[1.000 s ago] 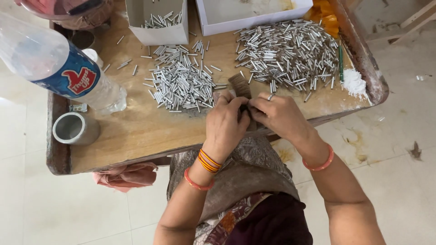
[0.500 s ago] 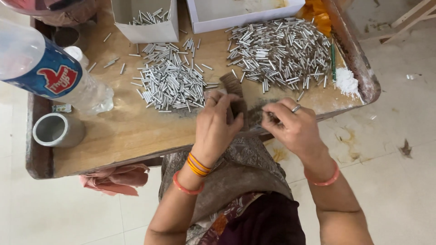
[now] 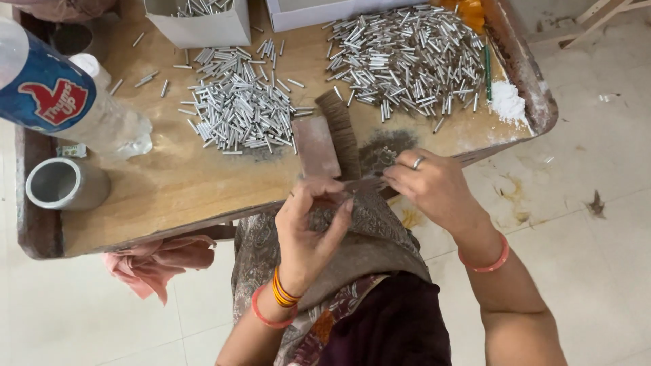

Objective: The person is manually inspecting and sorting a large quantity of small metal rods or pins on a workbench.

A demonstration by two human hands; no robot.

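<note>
Near, lower centre: left hand [image 3: 308, 227], fingers pinched together on thin brown sticks [image 3: 359, 184] at the table edge. Right hand [image 3: 434, 186], ringed, fingers closed on the other end of the same sticks. Just beyond, centre: reddish-brown block [image 3: 315, 147] beside a stacked bundle of sticks [image 3: 342, 132], dark powder smear [image 3: 386, 146] to its right. Middle: heap of short silver tubes [image 3: 237, 112]; larger heap [image 3: 407, 51] toward upper right. Left edge: grey cup [image 3: 64, 184], plastic bottle [image 3: 61, 102] lying over it (round, liable to roll). Far: white cartons [image 3: 203, 27]. Risks, as judged: sticks snapping under a tight pinch; slipping off the wooden table [image 3: 169, 196] edge; tubes scattering if nudged.
</note>
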